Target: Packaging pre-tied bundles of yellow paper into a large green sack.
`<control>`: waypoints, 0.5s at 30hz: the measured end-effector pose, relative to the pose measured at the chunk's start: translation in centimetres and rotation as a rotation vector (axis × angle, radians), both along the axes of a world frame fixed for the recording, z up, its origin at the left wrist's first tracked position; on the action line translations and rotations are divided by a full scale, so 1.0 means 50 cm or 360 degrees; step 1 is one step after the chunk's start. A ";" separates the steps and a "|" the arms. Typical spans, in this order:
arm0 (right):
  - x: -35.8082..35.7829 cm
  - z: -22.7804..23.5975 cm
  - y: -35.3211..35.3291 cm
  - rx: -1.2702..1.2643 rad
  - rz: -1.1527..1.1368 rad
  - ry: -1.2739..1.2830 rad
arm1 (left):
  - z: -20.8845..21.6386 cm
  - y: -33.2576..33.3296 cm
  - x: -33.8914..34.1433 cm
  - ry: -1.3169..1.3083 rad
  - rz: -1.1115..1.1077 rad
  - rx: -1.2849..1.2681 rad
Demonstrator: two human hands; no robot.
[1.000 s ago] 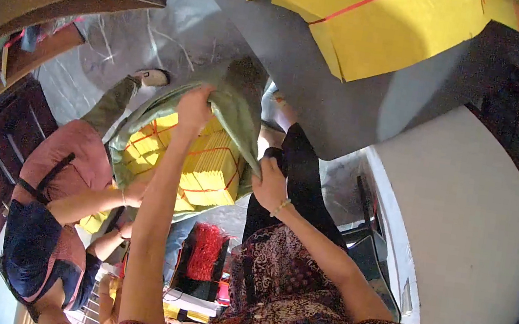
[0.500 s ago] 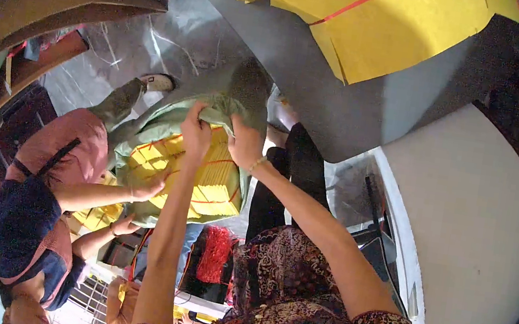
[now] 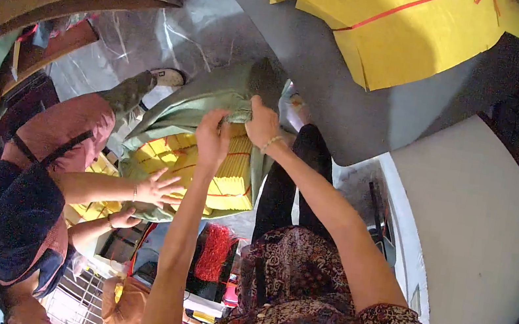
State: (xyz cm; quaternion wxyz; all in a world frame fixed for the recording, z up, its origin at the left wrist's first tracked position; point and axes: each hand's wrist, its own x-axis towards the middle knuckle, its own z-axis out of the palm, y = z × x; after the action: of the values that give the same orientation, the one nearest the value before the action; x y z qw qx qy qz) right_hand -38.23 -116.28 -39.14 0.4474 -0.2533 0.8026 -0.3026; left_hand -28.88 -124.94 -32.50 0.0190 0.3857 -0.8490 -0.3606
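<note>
My left hand (image 3: pixel 213 139) and my right hand (image 3: pixel 263 123) both grip the open rim of a green cloth sack (image 3: pixel 195 103). Bundles of yellow paper tied with red string (image 3: pixel 212 168) fill the sack's mouth. Another person in a dusty red top (image 3: pixel 58 134) crouches at the left. One of that person's hands (image 3: pixel 159 188) presses on the yellow bundles, the other (image 3: pixel 122 217) supports the sack from below.
A large yellow paper stack with a red tie (image 3: pixel 397 29) lies on the grey surface (image 3: pixel 325 72) above. More yellow bundles (image 3: pixel 90 208) sit under the sack. A red tasselled bundle (image 3: pixel 215 252) is below it. A white wall (image 3: pixel 473 245) stands at the right.
My right hand came up from beside my dark trousers to the sack's rim next to my left hand. The sack's mouth is pulled further over the yellow bundles.
</note>
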 end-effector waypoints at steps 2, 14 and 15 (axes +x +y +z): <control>0.019 0.037 -0.001 0.0032 0.0019 -0.0111 | 0.012 -0.004 -0.005 0.0068 0.0351 0.0265; 0.004 0.075 0.043 -0.0070 0.0014 -0.0137 | 0.092 0.031 0.056 -0.0046 0.0471 0.0222; -0.006 0.084 0.047 0.0109 0.0179 -0.0288 | 0.102 0.041 0.052 -0.0034 0.0444 0.0143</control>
State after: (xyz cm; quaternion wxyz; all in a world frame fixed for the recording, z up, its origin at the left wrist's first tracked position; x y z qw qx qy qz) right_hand -38.51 -113.95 -34.97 0.5427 -0.2541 0.7533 -0.2710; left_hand -26.25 -122.89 -27.39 0.0427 0.5042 -0.7704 -0.3879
